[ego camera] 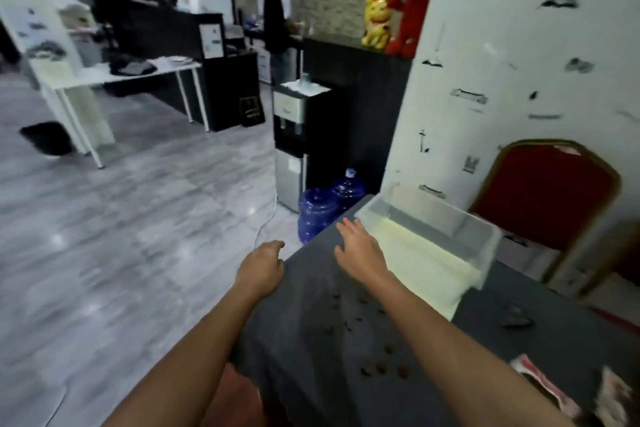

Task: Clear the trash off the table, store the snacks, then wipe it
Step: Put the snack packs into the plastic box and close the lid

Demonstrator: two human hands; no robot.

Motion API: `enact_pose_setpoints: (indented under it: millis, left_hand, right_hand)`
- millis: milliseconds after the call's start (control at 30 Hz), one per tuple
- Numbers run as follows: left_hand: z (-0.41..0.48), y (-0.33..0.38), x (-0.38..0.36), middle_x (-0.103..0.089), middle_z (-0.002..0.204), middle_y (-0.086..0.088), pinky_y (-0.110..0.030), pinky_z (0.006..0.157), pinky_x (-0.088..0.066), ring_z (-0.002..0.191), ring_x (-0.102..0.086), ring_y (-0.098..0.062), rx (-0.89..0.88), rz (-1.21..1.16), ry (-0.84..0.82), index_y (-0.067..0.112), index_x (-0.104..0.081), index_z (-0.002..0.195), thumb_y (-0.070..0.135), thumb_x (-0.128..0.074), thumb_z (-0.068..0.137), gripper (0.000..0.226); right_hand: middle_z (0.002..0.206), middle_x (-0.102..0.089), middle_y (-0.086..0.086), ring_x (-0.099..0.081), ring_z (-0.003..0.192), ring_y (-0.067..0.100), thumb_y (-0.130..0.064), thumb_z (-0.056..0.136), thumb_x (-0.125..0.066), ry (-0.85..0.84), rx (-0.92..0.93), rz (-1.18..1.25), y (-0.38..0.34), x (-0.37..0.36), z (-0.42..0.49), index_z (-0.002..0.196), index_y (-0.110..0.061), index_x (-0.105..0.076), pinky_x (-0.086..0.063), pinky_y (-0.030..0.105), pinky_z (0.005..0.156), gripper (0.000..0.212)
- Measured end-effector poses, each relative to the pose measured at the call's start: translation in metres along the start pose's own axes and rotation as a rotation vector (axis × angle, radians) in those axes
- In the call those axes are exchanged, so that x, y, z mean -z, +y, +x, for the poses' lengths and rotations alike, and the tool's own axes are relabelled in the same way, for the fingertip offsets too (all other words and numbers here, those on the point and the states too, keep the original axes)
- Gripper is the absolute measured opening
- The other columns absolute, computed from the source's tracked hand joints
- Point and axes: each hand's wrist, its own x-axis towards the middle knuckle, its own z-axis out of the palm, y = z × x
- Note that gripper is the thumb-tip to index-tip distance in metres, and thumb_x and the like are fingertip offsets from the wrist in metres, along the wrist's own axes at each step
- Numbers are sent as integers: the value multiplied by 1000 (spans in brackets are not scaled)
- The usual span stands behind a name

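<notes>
- The left hand reaches forward on a bare arm and hangs at the left edge of the dark grey cloth-covered table; its fingers curl inward into a loose fist, and nothing can be seen inside it.
- The right hand is stretched out flat, palm down, fingers spread and pointing away, over the far end of the table; it holds nothing, and whether the palm touches the cloth cannot be told.
- Just beside the right hand, to its right, a clear plastic storage bin stands at the far corner of the table, resting on a pale yellow cloth that spreads out from under it toward the near side.
- Small dark brown crumbs or pellets lie scattered across the middle of the tabletop between the two forearms and under the right one; the blur hides what they are.
- A dark crumpled wrapper lies right of the yellow cloth, and red and white snack packets sit at the near right corner.
- Behind the table a red padded chair with a gold frame stands against the white wall.
- Past the far end of the table, two blue water jugs rest on the floor beside a water dispenser.
- A yellow cat figure and a red plush toy sit on a black cabinet.
</notes>
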Motion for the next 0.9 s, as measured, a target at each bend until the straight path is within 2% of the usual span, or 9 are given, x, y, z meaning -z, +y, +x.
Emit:
enact_pose_setpoints:
  millis: [133, 233, 300, 433, 533, 667, 767, 833, 900]
  left_hand:
    - [40, 70, -25, -49, 139, -14, -38, 100, -40, 124, -48, -29, -225, -16, -1, 7, -47, 132, 10, -41, 92, 40]
    - [56, 109, -51, -32, 152, -12, -39, 112, -30, 139, -33, -26, -330, -37, 21, 8, -33, 144, 19, -42, 96, 50]
    - [62, 127, -66, -26, 155, -11, -40, 115, -26, 142, -26, -27, -380, -32, 72, 9, -27, 147, 26, -40, 98, 53]
    - [79, 146, -87, -14, 159, -10, -43, 118, -18, 146, -13, -26, -388, -3, 57, 11, -17, 149, 34, -33, 100, 57]
    - [104, 153, -92, -9, 160, -10, -43, 118, -11, 147, -8, -26, -390, 64, 19, 12, -15, 150, 38, -29, 100, 58]
    - [136, 155, -90, -7, 160, -11, -45, 118, -9, 147, -7, -29, -367, 146, -87, 11, -12, 150, 40, -27, 100, 59]
    - [155, 157, -90, -9, 160, -12, -47, 117, -16, 146, -13, -29, -386, 155, -172, 11, -9, 150, 38, -30, 100, 61]
    - [166, 159, -91, -15, 158, -13, -48, 115, -27, 142, -24, -31, -404, 66, -224, 10, -12, 149, 35, -37, 98, 62]
    - [176, 163, -92, -31, 150, -14, -49, 105, -39, 131, -40, -33, -405, -72, -243, 10, -23, 144, 29, -45, 95, 57]
  right_hand:
    - [157, -27, 6, -21, 146, 23, -20, 94, -47, 158, -197, -62, 73, 33, -7, 147, -13, -32, -21, 38, 117, 56]
    - [158, -25, 8, -18, 146, 26, -18, 92, -46, 206, -332, -116, 119, 48, -19, 145, -12, -34, -20, 42, 117, 54]
    - [159, -19, 9, -11, 147, 27, -17, 91, -45, 227, -422, -134, 143, 53, -27, 145, -13, -33, -15, 45, 118, 56]
    - [161, -9, 10, 0, 149, 27, -20, 88, -46, 215, -611, -113, 172, 53, -44, 149, -16, -25, -8, 50, 118, 65]
    - [162, 0, 9, 6, 149, 26, -26, 89, -46, 227, -689, -58, 180, 52, -40, 152, -18, -18, -10, 49, 118, 69]
    - [162, 5, 7, 3, 148, 27, -28, 92, -47, 212, -784, 2, 180, 47, -38, 153, -17, -12, -16, 45, 117, 71]
    - [162, 0, 7, -17, 145, 31, -25, 92, -50, 249, -862, 146, 184, 46, -38, 154, -19, -4, -32, 42, 108, 77]
    - [156, -23, 11, -40, 131, 33, -18, 92, -52, 329, -949, 349, 188, 46, -35, 153, -18, 0, -41, 35, 92, 80]
    - [140, -46, 15, -52, 118, 32, -14, 92, -51, 354, -1052, 513, 189, 45, -35, 152, -13, -11, -43, 32, 82, 72]
